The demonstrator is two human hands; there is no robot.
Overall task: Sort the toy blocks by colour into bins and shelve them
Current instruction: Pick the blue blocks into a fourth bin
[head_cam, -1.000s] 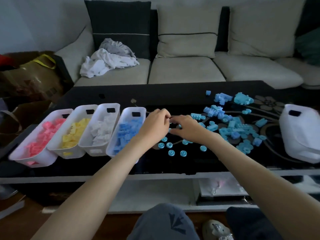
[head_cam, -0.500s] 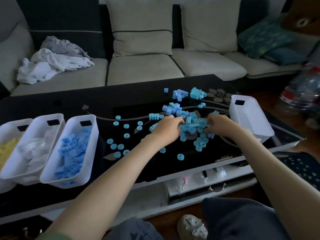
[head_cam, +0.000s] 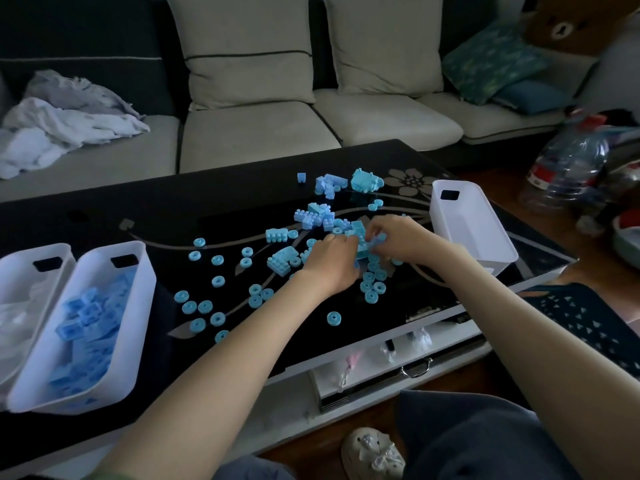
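Just left of the empty white bin (head_cam: 464, 223), your two hands meet over the thickest part of the light-blue pile (head_cam: 317, 216). Your left hand (head_cam: 329, 263) has its fingers curled down onto a clump of light-blue blocks (head_cam: 365, 247). Your right hand (head_cam: 398, 237), the one nearer the empty bin, pinches the same clump from the other side. Both are holding; neither is spread. Whether the clump is already off the table (head_cam: 138, 216) I cannot tell.

By my reading you are well along but not finished. Far to the left of the empty bin, at the opposite end of the table, the blue bin (head_cam: 140, 299) holds a good heap of darker blue blocks. The bin beyond it (head_cam: 24, 268), farther still from the empty bin, has white pieces in it. Those colours look done, since nothing but light blue lies loose.

What is left is everything between: bricks beside and behind your hands, and the round pieces (head_cam: 216, 318) scattered from the pile out toward the blue bin. The empty bin has nothing in it yet, so this last colour has not begun going in, if that is where it belongs. No bin is shelved; all three in view sit on the table.
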